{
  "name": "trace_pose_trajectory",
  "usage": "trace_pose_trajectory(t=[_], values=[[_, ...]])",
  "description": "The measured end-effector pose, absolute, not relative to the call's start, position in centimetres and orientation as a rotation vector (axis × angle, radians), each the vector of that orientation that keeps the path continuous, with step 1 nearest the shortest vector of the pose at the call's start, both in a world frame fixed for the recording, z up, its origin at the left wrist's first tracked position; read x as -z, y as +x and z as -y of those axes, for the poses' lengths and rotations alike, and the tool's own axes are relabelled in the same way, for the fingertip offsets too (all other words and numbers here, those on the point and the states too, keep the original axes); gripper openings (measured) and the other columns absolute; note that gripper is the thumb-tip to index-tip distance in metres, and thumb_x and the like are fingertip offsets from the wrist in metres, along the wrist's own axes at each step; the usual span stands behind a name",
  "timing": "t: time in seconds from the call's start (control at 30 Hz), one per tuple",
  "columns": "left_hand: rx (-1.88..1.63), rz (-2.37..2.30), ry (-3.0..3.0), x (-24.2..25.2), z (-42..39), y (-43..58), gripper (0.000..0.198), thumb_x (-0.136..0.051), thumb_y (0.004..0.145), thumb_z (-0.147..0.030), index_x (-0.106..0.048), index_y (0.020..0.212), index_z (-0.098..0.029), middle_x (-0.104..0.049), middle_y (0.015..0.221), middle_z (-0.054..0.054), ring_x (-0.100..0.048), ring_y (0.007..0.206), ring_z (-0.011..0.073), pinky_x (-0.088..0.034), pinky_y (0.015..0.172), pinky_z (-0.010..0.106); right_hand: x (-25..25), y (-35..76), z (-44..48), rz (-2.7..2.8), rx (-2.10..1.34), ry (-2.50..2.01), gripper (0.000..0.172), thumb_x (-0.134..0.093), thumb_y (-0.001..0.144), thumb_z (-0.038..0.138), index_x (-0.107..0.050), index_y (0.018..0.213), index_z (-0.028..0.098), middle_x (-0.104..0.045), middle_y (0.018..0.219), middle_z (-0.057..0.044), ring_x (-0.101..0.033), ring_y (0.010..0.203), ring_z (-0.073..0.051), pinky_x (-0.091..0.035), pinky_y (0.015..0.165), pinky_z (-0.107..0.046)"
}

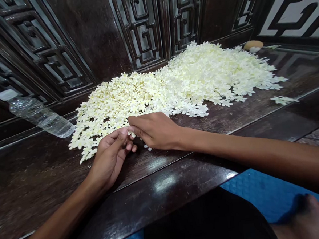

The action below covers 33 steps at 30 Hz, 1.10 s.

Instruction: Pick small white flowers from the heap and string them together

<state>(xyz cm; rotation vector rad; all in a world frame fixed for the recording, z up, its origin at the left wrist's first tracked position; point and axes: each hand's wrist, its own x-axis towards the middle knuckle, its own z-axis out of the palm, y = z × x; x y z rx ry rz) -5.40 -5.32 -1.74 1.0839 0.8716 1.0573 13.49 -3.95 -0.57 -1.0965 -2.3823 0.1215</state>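
Both hands meet in front of a wide heap of small white and pale yellow flowers (200, 73) on a dark wooden bench (37, 171). My left hand (111, 153) has its thumb and forefinger pinched on a small white flower (132, 134), with the other fingers curled below. Fingertips of my right hand (156, 130) press together at the same flower, palm down, knuckles close to the heap's front edge. A loose petal or flower (147, 147) lies on the wood under my right hand.
A clear plastic bottle (40, 115) with a white cap leans at the left of the heap. Carved lattice panels (142, 29) stand behind. At the back right is a tan round object (253, 45); a few flowers (283, 100) lie apart. A blue mat (265, 188) shows below.
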Motion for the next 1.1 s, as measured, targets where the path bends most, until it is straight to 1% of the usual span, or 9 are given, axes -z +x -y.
trace_pose_trajectory(t=[0.2,0.37,0.43,0.5,0.6,0.67,0.73,1.0,1.1], values=[[-1.064,-0.842,1.048,1.61,5.67,-5.25,0.028,-0.083,0.086,-0.036,-0.072,0.085,-0.011,-0.055,0.078,0.002,-0.046,0.064,0.0077,-0.053,0.063,0.023,1.08,13.34,3.49,2.287,-0.197,-1.025,0.029,-0.033,0.110,0.033,-0.056,0.103,0.017,-0.060,0.079,-0.002,-0.040,0.063,-0.013,-0.025,0.063,-0.028],[-1.120,-0.858,1.104,1.67,5.43,-5.32,0.023,-0.084,0.085,-0.033,-0.071,0.086,-0.014,-0.057,0.076,0.001,-0.047,0.062,0.0080,-0.053,0.065,0.024,0.90,13.52,3.30,2.169,-0.322,-1.095,0.029,-0.035,0.108,0.032,-0.056,0.096,0.017,-0.057,0.074,0.000,-0.041,0.062,-0.012,-0.024,0.062,-0.028],[-1.132,-0.880,1.107,1.69,5.30,-5.39,0.024,-0.085,0.084,-0.033,-0.071,0.085,-0.014,-0.058,0.076,0.001,-0.049,0.063,0.0087,-0.054,0.065,0.024,0.69,13.76,3.35,2.150,-0.300,-1.162,0.030,-0.035,0.106,0.029,-0.057,0.089,0.016,-0.056,0.070,0.000,-0.041,0.060,-0.012,-0.024,0.062,-0.029],[-1.130,-0.899,1.100,1.71,5.20,-5.46,0.025,-0.085,0.084,-0.035,-0.072,0.085,-0.014,-0.058,0.078,0.002,-0.050,0.065,0.0092,-0.054,0.065,0.024,0.46,13.96,3.52,2.184,-0.220,-1.203,0.036,-0.034,0.107,0.033,-0.059,0.087,0.016,-0.056,0.068,-0.001,-0.040,0.059,-0.012,-0.023,0.062,-0.030],[-1.089,-0.896,1.105,1.75,5.14,-5.53,0.028,-0.083,0.085,-0.038,-0.074,0.089,-0.012,-0.058,0.082,0.003,-0.050,0.068,0.0096,-0.054,0.065,0.023,0.26,13.98,3.91,2.285,-0.077,-1.157,0.038,-0.035,0.108,0.042,-0.061,0.097,0.017,-0.064,0.079,-0.003,-0.041,0.062,-0.013,-0.020,0.062,-0.030],[-1.065,-0.882,1.102,1.78,5.17,-5.52,0.029,-0.082,0.086,-0.039,-0.074,0.091,-0.012,-0.057,0.082,0.003,-0.050,0.069,0.0097,-0.053,0.064,0.023,0.31,13.80,4.08,2.337,-0.051,-1.096,0.031,-0.037,0.109,0.038,-0.060,0.105,0.018,-0.068,0.089,-0.004,-0.044,0.067,-0.014,-0.019,0.061,-0.030],[-1.064,-0.866,1.093,1.81,5.24,-5.47,0.028,-0.082,0.086,-0.039,-0.074,0.089,-0.012,-0.055,0.079,0.002,-0.049,0.068,0.0094,-0.053,0.064,0.022,0.50,13.59,4.10,2.361,-0.084,-1.043,0.028,-0.036,0.109,0.033,-0.059,0.106,0.018,-0.068,0.091,-0.004,-0.045,0.069,-0.014,-0.020,0.062,-0.030],[-1.112,-0.868,1.079,1.61,5.51,-5.41,0.025,-0.085,0.083,-0.034,-0.072,0.084,-0.014,-0.058,0.079,0.002,-0.049,0.065,0.0088,-0.053,0.065,0.023,0.95,13.55,3.35,2.206,-0.264,-1.137,0.031,-0.033,0.108,0.030,-0.058,0.097,0.016,-0.060,0.074,-0.001,-0.041,0.059,-0.012,-0.024,0.062,-0.029],[-1.130,-0.899,1.070,1.56,5.42,-5.45,0.025,-0.085,0.083,-0.034,-0.072,0.083,-0.014,-0.058,0.079,0.002,-0.049,0.065,0.0092,-0.053,0.064,0.024,0.67,13.80,3.41,2.213,-0.174,-1.261,0.039,-0.031,0.109,0.034,-0.060,0.089,0.015,-0.059,0.069,-0.002,-0.039,0.057,-0.012,-0.021,0.061,-0.030]])
